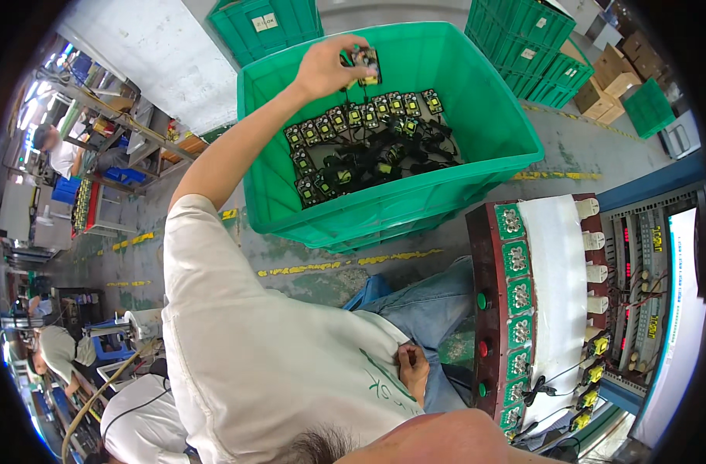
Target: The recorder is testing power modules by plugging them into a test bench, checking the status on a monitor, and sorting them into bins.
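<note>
My left hand (330, 68) is raised over the far side of a large green plastic bin (476, 116), its fingers closed on a small circuit board (367, 66) with a yellow part; a second board may be behind the fingers. Dark cables hang beneath it. Inside the bin, several similar circuit boards (337, 118) with yellow transformers stand along a curved row, and a tangle of black cables (376, 158) lies among them. Down by my jeans, my right hand (413, 374) rests with fingers curled. Whether it holds anything is hidden.
At my right stands a dark red test fixture (488, 301) with green panels, push buttons and several connected boards. Beyond it are rack instruments (635, 286) and a bright screen (677, 301). Stacked green crates (515, 46) and cardboard boxes (604, 89) stand behind. Other people work at left.
</note>
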The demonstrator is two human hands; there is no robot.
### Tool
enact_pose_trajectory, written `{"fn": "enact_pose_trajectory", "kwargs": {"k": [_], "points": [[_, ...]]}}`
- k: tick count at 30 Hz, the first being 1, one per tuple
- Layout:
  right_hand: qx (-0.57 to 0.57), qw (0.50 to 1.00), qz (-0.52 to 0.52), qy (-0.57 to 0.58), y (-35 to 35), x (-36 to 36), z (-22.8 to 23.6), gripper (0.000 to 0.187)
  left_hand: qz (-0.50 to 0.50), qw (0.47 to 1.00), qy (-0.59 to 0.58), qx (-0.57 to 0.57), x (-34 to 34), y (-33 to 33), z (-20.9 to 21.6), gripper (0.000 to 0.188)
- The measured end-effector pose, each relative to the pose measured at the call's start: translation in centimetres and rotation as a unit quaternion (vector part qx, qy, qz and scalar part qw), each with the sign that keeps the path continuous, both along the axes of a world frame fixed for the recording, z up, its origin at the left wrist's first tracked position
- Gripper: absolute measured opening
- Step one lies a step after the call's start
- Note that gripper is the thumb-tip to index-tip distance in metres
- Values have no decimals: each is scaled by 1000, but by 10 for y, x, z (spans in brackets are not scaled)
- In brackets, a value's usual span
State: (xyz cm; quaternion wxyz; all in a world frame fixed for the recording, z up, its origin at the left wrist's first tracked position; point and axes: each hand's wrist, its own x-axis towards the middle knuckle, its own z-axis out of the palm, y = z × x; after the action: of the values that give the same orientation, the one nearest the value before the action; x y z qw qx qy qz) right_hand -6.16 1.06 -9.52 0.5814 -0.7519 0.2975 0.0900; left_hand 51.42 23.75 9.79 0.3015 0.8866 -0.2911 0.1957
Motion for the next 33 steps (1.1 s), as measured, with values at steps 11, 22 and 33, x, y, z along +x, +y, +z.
{"fn": "enact_pose_trajectory", "kwargs": {"k": [11,22,33], "points": [[-8,1000,20,-3,-7,3,0,21,103,977,90,-162,-46,-22,122,51],[-145,970,15,-196,-40,67,165,20,-504,795,261,-213,-94,-55,183,46],[90,915,-91,-381,-13,89,242,72,-463,865,180,-66,-320,-110,107,54]]}}
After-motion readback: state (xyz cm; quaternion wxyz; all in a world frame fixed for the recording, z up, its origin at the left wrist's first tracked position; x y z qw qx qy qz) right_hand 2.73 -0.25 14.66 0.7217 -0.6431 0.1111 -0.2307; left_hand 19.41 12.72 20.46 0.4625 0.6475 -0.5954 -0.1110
